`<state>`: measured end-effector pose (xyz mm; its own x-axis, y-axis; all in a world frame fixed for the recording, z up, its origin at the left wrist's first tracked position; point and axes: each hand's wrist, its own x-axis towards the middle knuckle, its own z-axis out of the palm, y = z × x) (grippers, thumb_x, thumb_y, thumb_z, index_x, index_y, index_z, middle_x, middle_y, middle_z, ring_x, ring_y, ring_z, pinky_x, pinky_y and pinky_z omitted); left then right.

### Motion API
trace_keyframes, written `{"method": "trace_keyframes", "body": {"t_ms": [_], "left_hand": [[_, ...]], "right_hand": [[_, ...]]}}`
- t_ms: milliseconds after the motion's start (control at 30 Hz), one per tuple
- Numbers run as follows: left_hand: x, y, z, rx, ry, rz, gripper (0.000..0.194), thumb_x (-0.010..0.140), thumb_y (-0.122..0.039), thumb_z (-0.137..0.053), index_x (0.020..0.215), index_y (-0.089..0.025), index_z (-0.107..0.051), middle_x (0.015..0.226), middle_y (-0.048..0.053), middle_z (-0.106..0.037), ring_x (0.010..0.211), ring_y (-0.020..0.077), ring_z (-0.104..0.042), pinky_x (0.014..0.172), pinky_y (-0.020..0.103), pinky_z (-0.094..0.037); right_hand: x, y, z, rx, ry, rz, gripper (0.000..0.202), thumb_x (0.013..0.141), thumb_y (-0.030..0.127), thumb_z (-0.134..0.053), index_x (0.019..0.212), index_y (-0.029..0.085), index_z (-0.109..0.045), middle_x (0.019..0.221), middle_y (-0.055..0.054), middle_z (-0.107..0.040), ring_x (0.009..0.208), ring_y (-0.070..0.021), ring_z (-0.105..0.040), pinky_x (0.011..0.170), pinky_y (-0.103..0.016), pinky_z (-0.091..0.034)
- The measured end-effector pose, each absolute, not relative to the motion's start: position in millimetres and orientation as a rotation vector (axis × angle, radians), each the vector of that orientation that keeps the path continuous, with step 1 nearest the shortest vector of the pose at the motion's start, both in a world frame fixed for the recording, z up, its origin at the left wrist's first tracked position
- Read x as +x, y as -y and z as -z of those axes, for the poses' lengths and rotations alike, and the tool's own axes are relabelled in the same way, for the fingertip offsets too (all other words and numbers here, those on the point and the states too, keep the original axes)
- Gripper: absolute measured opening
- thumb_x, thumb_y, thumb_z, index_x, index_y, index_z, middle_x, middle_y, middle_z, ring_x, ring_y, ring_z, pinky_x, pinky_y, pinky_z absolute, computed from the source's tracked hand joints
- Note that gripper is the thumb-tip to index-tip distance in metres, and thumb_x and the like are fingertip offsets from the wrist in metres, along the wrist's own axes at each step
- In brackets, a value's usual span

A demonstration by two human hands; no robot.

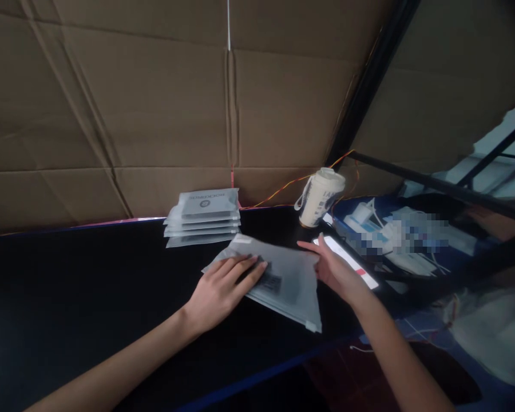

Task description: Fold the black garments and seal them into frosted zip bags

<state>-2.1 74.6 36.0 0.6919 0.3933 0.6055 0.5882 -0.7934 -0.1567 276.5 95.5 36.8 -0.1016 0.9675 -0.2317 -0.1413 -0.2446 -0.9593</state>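
A frosted plastic zip bag with a dark printed patch lies tilted in front of me, its slider at the near right corner. Its layered near edge may mean more than one bag; I cannot tell. My left hand rests on its left part, palm down, fingers stretched over the surface. At the far right corner, my right hand has the edge between its fingers, with the forefinger pointing out to the left; part of this grip is hidden. Just beyond stands a neat stack of similar frosted bags, the top one printed with a dark logo.
A white tumbler with a strap stands at the back right. A lit phone lies beside my right forearm. Chargers and cables clutter the right side. Cardboard walls off the back of the black table; a dark metal frame rises at right.
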Motion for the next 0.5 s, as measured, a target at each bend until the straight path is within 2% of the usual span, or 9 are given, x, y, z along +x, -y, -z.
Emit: {"method": "trace_keyframes", "body": {"t_ms": [67, 100, 200, 300, 400, 467, 500], "left_hand": [[0.2, -73.5, -27.8, -2.553, 0.756, 0.683, 0.042, 0.096, -0.01, -0.033, 0.135, -0.015, -0.048, 0.122, 0.011, -0.064, 0.112, 0.0232, -0.059, 0.087, 0.034, -0.05], [1.8, -72.9, -24.2, -2.557, 0.758, 0.642, 0.042, 0.096, -0.009, -0.033, 0.135, -0.014, -0.048, 0.121, 0.011, -0.064, 0.11, 0.023, -0.06, 0.086, 0.034, -0.051], [7.7, -70.4, -17.2, -2.575, 0.805, 0.568, 0.043, 0.094, -0.007, -0.035, 0.135, -0.013, -0.046, 0.12, 0.012, -0.065, 0.107, 0.0227, -0.062, 0.086, 0.035, -0.051], [14.7, -66.6, -14.6, -2.641, 0.85, 0.508, 0.044, 0.092, -0.01, -0.042, 0.136, -0.014, -0.046, 0.124, 0.012, -0.063, 0.11, 0.024, -0.061, 0.089, 0.036, -0.051], [20.6, -61.2, -13.7, -2.732, 0.902, 0.547, 0.05, 0.09, -0.038, -0.052, 0.134, -0.014, -0.049, 0.127, 0.016, -0.061, 0.114, 0.0302, -0.059, 0.094, 0.044, -0.049], [22.1, -57.8, -13.4, -2.785, 0.923, 0.676, 0.063, 0.084, -0.057, -0.054, 0.128, -0.012, -0.055, 0.122, 0.019, -0.064, 0.11, 0.034, -0.061, 0.092, 0.049, -0.049], [22.1, -56.8, -13.4, -2.817, 0.918, 0.752, 0.063, 0.082, -0.06, -0.054, 0.122, -0.012, -0.059, 0.116, 0.019, -0.066, 0.106, 0.034, -0.062, 0.09, 0.05, -0.05]], "right_hand": [[280.4, -93.7, -31.4, -1.299, 0.967, -1.623, 0.07, 0.086, 0.072, -0.036, 0.123, 0.016, -0.057, 0.115, -0.017, -0.068, 0.081, -0.0231, -0.068, 0.072, -0.038, -0.053], [280.7, -93.0, -28.6, -1.316, 0.971, -1.624, 0.07, 0.086, 0.072, -0.036, 0.124, 0.017, -0.055, 0.119, -0.017, -0.066, 0.085, -0.0236, -0.068, 0.073, -0.038, -0.053], [278.2, -96.5, -24.1, -1.362, 1.093, -1.422, 0.057, 0.08, 0.061, -0.06, 0.12, 0.02, -0.056, 0.125, -0.014, -0.063, 0.104, -0.0249, -0.064, 0.085, -0.038, -0.052], [273.1, -105.8, -30.2, -1.431, 1.343, -0.999, 0.054, 0.07, 0.046, -0.076, 0.115, 0.023, -0.059, 0.123, -0.011, -0.063, 0.113, -0.0282, -0.059, 0.096, -0.045, -0.047], [259.7, -102.5, -39.4, -1.475, 1.594, -0.579, 0.047, 0.073, 0.046, -0.072, 0.115, 0.026, -0.061, 0.12, -0.011, -0.063, 0.113, -0.0321, -0.058, 0.098, -0.053, -0.043], [243.7, -87.7, -38.5, -1.458, 1.769, -0.531, 0.04, 0.079, 0.049, -0.066, 0.113, 0.028, -0.064, 0.115, -0.01, -0.066, 0.111, -0.0336, -0.058, 0.098, -0.056, -0.042], [234.7, -78.2, -34.8, -1.433, 1.843, -0.529, 0.039, 0.081, 0.051, -0.063, 0.114, 0.03, -0.065, 0.117, -0.01, -0.066, 0.114, -0.0346, -0.056, 0.1, -0.057, -0.04]]}}
